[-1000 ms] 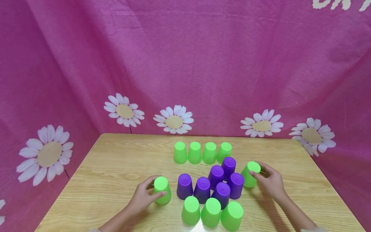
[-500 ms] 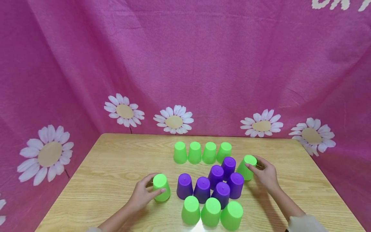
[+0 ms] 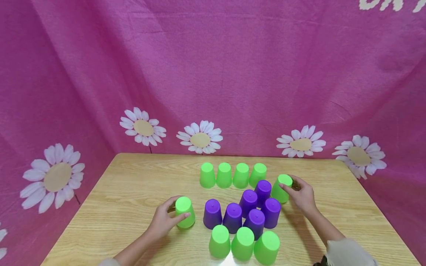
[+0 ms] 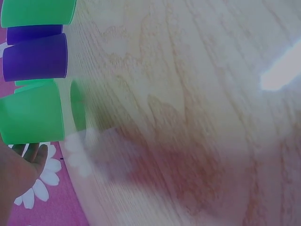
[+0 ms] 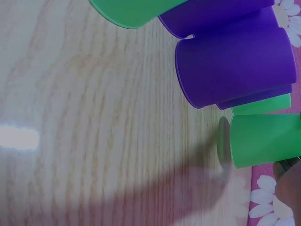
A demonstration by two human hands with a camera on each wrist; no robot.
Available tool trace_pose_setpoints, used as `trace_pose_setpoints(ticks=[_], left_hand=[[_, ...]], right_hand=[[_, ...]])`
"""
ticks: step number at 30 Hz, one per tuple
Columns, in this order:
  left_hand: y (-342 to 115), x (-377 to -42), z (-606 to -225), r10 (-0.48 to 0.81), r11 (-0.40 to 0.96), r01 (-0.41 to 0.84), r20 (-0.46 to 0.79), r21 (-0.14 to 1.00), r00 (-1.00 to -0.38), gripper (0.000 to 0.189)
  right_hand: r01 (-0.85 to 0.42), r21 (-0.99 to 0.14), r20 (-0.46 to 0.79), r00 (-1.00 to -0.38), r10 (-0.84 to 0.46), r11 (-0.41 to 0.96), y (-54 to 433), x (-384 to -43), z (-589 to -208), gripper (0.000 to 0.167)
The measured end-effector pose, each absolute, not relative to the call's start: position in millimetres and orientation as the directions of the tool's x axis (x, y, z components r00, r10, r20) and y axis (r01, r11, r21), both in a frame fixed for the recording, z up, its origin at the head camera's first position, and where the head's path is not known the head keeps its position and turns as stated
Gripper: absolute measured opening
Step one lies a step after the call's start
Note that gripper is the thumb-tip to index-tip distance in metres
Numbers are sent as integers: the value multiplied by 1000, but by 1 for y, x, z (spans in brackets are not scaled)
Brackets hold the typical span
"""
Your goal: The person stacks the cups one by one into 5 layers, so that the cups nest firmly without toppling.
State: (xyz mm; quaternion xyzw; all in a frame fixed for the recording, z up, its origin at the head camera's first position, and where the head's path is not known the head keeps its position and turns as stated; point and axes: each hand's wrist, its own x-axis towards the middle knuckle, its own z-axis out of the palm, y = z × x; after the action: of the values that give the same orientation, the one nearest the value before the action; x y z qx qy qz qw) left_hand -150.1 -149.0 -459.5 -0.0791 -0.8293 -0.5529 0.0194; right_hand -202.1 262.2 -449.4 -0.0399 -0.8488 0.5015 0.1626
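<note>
My left hand (image 3: 163, 221) grips an upside-down green cup (image 3: 185, 212) left of the purple cups, thumb on its near side. In the left wrist view a narrow gap shows between this cup (image 4: 33, 113) and its reflection, so it hangs just above the table. On the right, my right hand (image 3: 303, 195) holds another upside-down green cup (image 3: 281, 188) beside the purple cups. The right wrist view shows this cup (image 5: 265, 140) also slightly off the tabletop. Several purple cups (image 3: 232, 218) stand mouth down between the hands.
Three green cups (image 3: 242, 244) stand in a row at the front, close to the purple ones. Several more green cups (image 3: 224, 175) line up at the back. The wooden table (image 3: 133, 184) meets a pink cloth (image 3: 233, 74) with printed daisies.
The right hand has carried its green cup away from me and slightly left, toward the back row. My left hand has moved its cup a little farther forward. The standing cups stay put.
</note>
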Motion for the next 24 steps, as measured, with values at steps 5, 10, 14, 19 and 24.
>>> trace_pose_setpoints(ticks=[5,10,14,19,24], left_hand=[[-149,-152,-459,86,363,153,131,919,-988,47],[-149,-154,-456,91,353,155,131,922,-987,47],[-148,-156,-455,83,367,151,129,918,-988,48],[-149,-159,-455,61,371,139,125,918,-990,49],[-150,-162,-453,53,376,147,137,915,-989,48]], right_hand=[[-57,-871,206,-945,256,489,263,-210,-449,44],[-23,-876,178,-943,280,482,265,-215,-447,44],[-25,-879,180,-942,283,476,265,-220,-448,43],[-55,-879,189,-952,240,475,263,-228,-448,44],[-54,-871,181,-959,217,488,261,-237,-448,45]])
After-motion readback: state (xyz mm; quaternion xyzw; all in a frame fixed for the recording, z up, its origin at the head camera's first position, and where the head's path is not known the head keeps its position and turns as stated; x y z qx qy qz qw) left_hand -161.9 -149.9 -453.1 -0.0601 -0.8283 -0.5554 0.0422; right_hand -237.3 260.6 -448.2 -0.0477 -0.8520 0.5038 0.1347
